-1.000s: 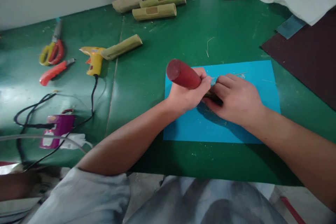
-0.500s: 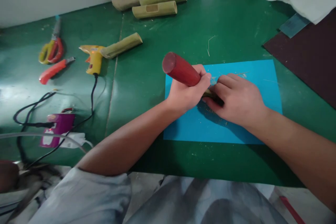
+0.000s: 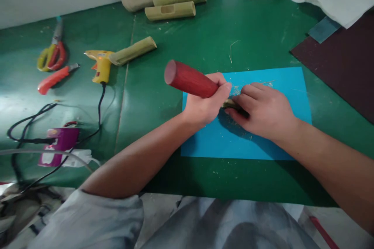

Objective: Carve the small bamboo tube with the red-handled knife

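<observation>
My left hand is closed round a thick red wooden handle, its butt end up and leaning left. The working end of this tool is hidden behind my fingers. A small piece of bamboo is gripped by my right hand, its fingers curled over it. Only a short stretch of the bamboo shows between the hands, close to my left fingers. Beneath both hands lies a blue sheet sprinkled with fine shavings.
Several cut bamboo tubes rest along the back. At left are a bamboo tube, a yellow glue gun, scissors, a red-handled cutter and a purple power adapter with cords. A dark board lies at right.
The red handle has tipped further left and lower in my left hand. My right hand stays on the bamboo. The whole view has shifted slightly.
</observation>
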`<act>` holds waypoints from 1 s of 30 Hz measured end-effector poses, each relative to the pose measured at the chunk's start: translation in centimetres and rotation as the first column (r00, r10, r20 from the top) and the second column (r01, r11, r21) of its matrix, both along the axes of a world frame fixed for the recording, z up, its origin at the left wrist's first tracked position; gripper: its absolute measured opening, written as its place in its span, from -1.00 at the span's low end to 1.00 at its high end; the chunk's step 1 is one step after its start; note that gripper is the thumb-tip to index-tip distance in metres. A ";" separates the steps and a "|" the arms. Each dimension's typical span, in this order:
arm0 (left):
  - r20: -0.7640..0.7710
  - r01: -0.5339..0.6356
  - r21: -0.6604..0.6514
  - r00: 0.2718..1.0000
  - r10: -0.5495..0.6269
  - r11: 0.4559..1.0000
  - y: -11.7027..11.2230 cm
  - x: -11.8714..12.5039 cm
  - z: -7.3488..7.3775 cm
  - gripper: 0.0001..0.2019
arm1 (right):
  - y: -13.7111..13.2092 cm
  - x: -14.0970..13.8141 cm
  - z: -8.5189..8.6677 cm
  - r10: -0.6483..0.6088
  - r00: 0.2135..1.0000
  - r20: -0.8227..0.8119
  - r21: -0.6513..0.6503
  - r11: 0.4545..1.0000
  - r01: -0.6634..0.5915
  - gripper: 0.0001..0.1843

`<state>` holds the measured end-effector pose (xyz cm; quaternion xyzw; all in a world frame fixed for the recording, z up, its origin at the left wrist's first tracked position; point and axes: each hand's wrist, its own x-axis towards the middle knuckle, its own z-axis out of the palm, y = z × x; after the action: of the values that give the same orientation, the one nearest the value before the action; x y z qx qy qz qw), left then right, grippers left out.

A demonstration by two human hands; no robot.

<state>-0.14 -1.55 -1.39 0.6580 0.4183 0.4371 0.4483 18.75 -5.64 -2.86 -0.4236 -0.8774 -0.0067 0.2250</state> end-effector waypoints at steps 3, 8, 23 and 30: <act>-0.021 0.023 0.058 1.000 -0.022 0.998 0.0 0.5 -0.4 -0.63 | -0.1 0.0 0.0 -0.024 1.000 -0.016 0.007 1.000 0.024 -0.61; -0.088 0.051 0.050 0.995 -0.047 0.997 0.2 0.5 0.0 -0.66 | -0.1 -0.2 0.2 -0.037 0.999 0.005 -0.030 0.999 0.037 -0.62; -0.055 0.044 0.102 0.998 -0.039 0.994 0.1 0.3 -0.3 -0.68 | 0.1 0.1 0.4 -0.043 0.999 0.031 -0.051 0.998 0.045 -0.61; -0.034 0.000 0.060 0.999 0.002 0.998 0.1 0.6 -0.3 -0.67 | 0.0 -0.2 0.4 -0.057 0.997 0.059 -0.024 0.998 0.058 -0.69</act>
<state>0.48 -1.43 -1.66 0.6785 0.4130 0.4382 0.4209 18.59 -5.66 -2.43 -0.4513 -0.8710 -0.0144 0.1936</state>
